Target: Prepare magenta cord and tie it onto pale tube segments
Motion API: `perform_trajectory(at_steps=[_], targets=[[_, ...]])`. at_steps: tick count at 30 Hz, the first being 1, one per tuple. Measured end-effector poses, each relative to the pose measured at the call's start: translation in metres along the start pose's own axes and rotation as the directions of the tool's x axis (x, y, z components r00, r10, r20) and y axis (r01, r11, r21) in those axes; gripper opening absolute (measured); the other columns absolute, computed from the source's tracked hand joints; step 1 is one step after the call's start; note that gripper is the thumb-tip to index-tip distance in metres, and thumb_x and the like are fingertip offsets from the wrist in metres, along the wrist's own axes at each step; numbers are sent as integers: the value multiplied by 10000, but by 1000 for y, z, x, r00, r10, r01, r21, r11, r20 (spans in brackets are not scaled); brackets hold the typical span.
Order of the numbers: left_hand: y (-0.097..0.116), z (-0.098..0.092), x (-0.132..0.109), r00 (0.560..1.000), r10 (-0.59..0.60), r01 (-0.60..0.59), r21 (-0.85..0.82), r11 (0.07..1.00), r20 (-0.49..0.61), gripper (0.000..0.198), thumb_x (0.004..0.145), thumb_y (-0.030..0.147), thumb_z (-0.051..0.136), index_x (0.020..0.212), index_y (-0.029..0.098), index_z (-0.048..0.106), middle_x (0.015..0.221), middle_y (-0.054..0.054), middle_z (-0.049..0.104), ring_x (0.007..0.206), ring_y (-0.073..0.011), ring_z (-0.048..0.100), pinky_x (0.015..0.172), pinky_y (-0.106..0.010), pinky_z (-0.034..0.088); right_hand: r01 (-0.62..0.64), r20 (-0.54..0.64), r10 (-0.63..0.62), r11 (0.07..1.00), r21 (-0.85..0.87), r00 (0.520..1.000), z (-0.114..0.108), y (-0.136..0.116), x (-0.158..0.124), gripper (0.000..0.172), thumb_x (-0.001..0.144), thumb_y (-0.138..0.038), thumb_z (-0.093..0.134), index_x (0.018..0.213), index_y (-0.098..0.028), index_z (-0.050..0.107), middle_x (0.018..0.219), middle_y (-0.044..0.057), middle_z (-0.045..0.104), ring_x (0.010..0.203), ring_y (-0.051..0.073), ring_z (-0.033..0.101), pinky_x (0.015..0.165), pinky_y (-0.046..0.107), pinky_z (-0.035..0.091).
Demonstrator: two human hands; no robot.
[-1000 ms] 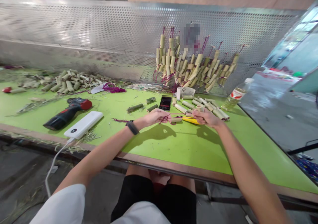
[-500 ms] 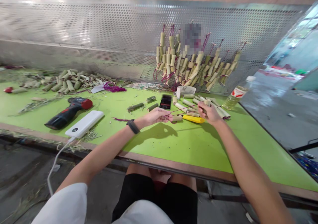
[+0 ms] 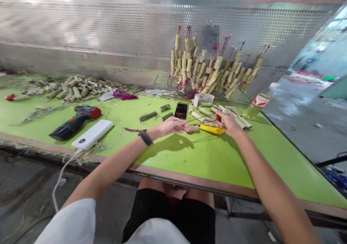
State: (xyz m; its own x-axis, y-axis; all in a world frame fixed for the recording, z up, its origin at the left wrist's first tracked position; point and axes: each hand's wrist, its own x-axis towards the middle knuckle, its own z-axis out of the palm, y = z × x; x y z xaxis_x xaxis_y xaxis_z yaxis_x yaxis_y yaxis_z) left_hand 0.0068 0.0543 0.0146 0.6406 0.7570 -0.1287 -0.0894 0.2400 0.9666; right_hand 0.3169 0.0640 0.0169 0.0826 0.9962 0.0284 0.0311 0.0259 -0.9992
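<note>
Basically, cord (image 3: 200,118) runs rightwd, slanting up; L hand (image 3: 172,126) & R hand (image 3: 228,122) pinch it.

Bare left forearm (image 3: 116,173) extended forward, black-banded left wrist (image 3: 145,138), left-hand grip (image 3: 172,126) pinched, bare right forearm (image 3: 267,168) angled inward, right-hand grip (image 3: 227,122) curled, palm down.

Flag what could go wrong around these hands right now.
The purple cord stretched between the left hand and right hand might slip from the fingertips, or snag on the yellow tool lying close by. The white cable hanging past the table edge could get caught and drag the white device off.
</note>
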Motion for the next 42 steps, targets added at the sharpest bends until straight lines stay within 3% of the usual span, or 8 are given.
perform_trajectory(at_steps=[2, 5, 8, 13, 21, 25, 36, 42], targets=[[0, 0, 0, 1000, 6, -6, 12, 1000, 6, 212, 937, 283, 775, 830, 100, 791, 902, -113, 806, 744, -105, 695, 757, -234, 539, 41, -45, -47, 991, -128, 998, -1, -1, 0, 405, 780, -586, 779, 741, -201, 658, 729, 36, 708, 444, 81, 422, 398, 239, 307], [1, 2, -1, 999, 20, -21, 42, 999, 29, 187, 918, 269, 773, 835, 102, 794, 875, -101, 795, 749, -111, 693, 750, -235, 529, 197, -156, -294, 870, -452, 943, 6, -8, -9, 428, 813, -609, 750, 720, -193, 702, 738, 76, 724, 564, 159, 558, 478, 278, 390], [0, 6, -3, 998, 18, -23, 87, 996, 61, 205, 901, 266, 763, 775, 104, 777, 794, -80, 763, 716, -118, 668, 748, -253, 517, 376, -8, -457, 740, -558, 889, 25, -20, -30, 432, 883, -615, 702, 843, -191, 776, 697, 73, 697, 668, 210, 629, 553, 300, 441], [-3, 11, -8, 990, 11, -36, 172, 984, 142, 257, 881, 347, 763, 743, 131, 761, 791, -67, 746, 720, -135, 642, 717, -272, 490, 397, 358, -252, 816, -421, 899, 65, -22, -62, 500, 937, -625, 639, 1140, -203, 815, 479, -36, 507, 432, 130, 435, 456, 281, 323], [-4, 11, -6, 983, 42, -78, 204, 976, 178, 229, 887, 338, 743, 791, 131, 752, 774, -62, 735, 669, -125, 622, 668, -280, 458, 294, 479, -108, 897, -332, 871, 79, 0, -61, 516, 914, -614, 663, 1168, -189, 808, 461, -55, 515, 401, 109, 427, 465, 265, 376], [-5, 9, -3, 991, 60, -87, 232, 969, 121, 245, 898, 357, 732, 810, 129, 755, 766, -52, 739, 659, -118, 633, 686, -275, 492, 305, 503, -121, 903, -302, 856, 79, 3, -59, 462, 866, -588, 745, 1106, -202, 822, 602, -9, 658, 425, 96, 444, 453, 258, 356], [-14, -3, 5, 976, 212, -207, 520, 828, 50, 301, 941, 366, 628, 758, 143, 714, 654, -22, 665, 607, -124, 609, 620, -246, 478, 324, 403, -166, 874, -363, 900, 91, 17, -62, 372, 863, -565, 751, 821, -199, 803, 480, -28, 557, 449, 132, 479, 493, 273, 373], [-14, -1, 5, 968, 246, -238, 535, 811, 57, 357, 980, 416, 593, 763, 144, 675, 658, -20, 650, 600, -117, 598, 598, -238, 472, 349, 383, -188, 844, -407, 904, 93, 17, -65, 390, 910, -565, 684, 767, -206, 734, 476, -25, 542, 463, 158, 507, 514, 295, 400]])
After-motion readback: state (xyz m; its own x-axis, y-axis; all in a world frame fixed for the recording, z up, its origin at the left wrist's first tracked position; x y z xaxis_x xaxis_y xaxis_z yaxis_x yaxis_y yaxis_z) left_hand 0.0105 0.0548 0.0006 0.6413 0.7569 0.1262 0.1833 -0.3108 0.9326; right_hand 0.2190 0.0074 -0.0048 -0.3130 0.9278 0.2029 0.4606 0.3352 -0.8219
